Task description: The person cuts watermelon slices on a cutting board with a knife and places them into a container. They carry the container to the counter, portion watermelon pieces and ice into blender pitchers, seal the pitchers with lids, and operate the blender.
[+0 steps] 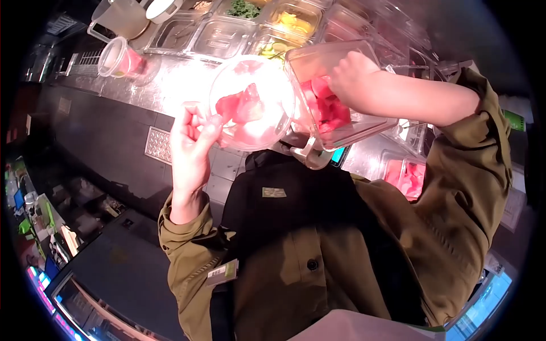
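Note:
My left hand point(193, 133) grips the rim of a clear round plastic tub point(253, 133), thumb and fingers closed on its left side. A few red fruit chunks point(242, 107), which look like watermelon, lie in the tub. Right beside it, a clear rectangular food bin point(372, 122) leans tilted, with more red chunks point(330, 111) inside. My right hand point(354, 74) reaches into this bin over the chunks, its fingers curled. Whatever those fingers hold is hidden. Strong glare washes out part of the tub.
Clear bins of yellow fruit point(293, 24), green slices point(276, 46) and leafy greens point(243, 8) line the counter's back. A lidded cup of red pieces point(122, 59) lies at left, near a pitcher point(119, 18). Another bin of red chunks point(405, 176) sits at right.

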A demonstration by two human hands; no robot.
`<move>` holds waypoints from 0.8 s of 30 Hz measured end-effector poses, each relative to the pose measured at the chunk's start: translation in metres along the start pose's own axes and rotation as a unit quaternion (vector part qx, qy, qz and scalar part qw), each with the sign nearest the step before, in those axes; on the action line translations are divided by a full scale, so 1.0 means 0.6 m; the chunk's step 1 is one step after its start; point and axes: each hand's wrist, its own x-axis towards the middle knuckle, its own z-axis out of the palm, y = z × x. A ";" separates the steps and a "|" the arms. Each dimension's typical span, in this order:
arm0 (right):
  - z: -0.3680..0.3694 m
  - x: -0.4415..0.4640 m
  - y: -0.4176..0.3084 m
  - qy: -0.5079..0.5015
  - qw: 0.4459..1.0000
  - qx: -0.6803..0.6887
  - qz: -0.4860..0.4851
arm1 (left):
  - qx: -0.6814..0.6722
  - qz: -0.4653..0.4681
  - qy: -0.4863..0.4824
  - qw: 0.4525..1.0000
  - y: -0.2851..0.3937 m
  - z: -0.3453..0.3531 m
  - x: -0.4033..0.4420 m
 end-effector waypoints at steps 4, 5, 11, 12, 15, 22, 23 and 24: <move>-0.020 -0.098 0.066 0.088 0.991 0.101 0.015 | 0.008 -0.010 0.007 1.000 0.007 -0.002 0.003; -0.035 -0.141 0.079 0.130 0.984 0.108 0.056 | 0.016 -0.014 0.017 1.000 0.011 0.000 0.004; -0.096 -0.169 0.035 0.354 0.907 0.225 0.038 | 0.113 0.040 0.049 0.992 0.019 0.000 0.013; -0.084 -0.170 0.027 0.357 0.902 0.237 0.041 | 0.117 0.046 0.043 0.991 0.024 0.001 0.014; -0.027 -0.248 0.027 0.350 0.864 0.349 0.096 | 0.079 0.043 0.051 0.995 0.018 -0.022 0.016; 0.364 -0.475 -0.084 -0.041 0.809 0.258 0.527 | 0.036 -0.060 0.120 0.990 -0.039 -0.045 0.033; 0.421 -0.467 -0.119 -0.084 0.822 0.219 0.519 | 0.020 -0.087 0.168 0.982 -0.036 -0.023 0.033; 0.456 -0.446 -0.134 -0.153 0.774 0.333 0.516 | 0.000 -0.096 0.177 0.979 -0.048 -0.047 0.043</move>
